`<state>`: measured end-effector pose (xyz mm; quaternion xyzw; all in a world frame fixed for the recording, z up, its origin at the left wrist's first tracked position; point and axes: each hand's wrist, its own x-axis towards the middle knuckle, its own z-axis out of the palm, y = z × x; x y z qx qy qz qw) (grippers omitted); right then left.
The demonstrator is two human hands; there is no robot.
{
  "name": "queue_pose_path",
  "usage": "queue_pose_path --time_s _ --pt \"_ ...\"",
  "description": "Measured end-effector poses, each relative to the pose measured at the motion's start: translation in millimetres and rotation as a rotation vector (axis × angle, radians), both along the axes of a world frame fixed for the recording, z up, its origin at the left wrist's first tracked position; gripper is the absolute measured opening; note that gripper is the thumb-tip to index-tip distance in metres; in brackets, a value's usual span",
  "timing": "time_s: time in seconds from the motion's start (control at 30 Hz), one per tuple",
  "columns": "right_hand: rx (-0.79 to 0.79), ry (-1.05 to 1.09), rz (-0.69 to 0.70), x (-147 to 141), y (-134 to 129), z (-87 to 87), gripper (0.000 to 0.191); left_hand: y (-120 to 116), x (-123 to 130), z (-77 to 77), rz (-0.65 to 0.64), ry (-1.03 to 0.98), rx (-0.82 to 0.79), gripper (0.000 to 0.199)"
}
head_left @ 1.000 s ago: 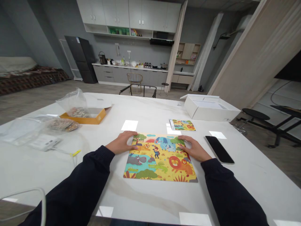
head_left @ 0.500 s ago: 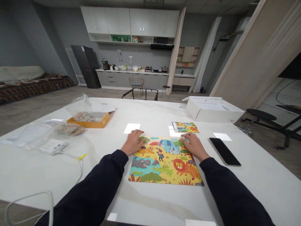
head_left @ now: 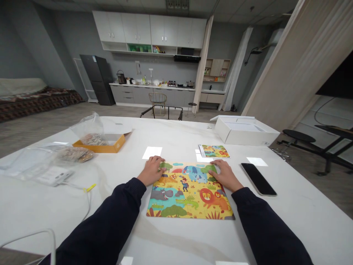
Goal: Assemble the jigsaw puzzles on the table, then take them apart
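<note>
We've got L hand (head_left: 151, 171) & R hand (head_left: 225, 176) half-open, resting w/o clasping at the far corners of the puzzle (head_left: 190, 197), flat nr mid near edge of the table (head_left: 171, 138).

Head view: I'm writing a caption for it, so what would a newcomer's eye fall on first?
Probably the bright animal picture, flat on the white table with the left hand and right hand at its upper corners. Next might come the small card with a similar picture, beyond the right hand, and the yellow box on the table's left side.
</note>
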<state>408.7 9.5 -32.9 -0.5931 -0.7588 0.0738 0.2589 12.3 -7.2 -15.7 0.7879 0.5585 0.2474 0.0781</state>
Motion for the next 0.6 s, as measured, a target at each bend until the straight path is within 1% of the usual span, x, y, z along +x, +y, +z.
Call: queue_pose_path --time_s 0.13,0.3,0.5,0.6 --pt "-0.005 0.053 0.007 -1.3 -0.4 1.1 0.042 2.0 -0.5 -1.4 0.006 -0.043 -0.004 0.032" --pt "-0.003 0.130 0.022 -2.3 -1.9 2.3 0.045 0.4 -0.6 2.2 -0.005 -0.100 -0.010 0.036" --pt "0.010 0.226 0.043 -4.5 -4.0 4.6 0.045 -0.8 -1.4 3.5 0.000 -0.160 0.009 0.035" --pt "0.013 0.308 0.080 -8.0 -6.1 8.7 0.049 0.7 -0.9 2.3 0.024 -0.233 0.014 0.042"
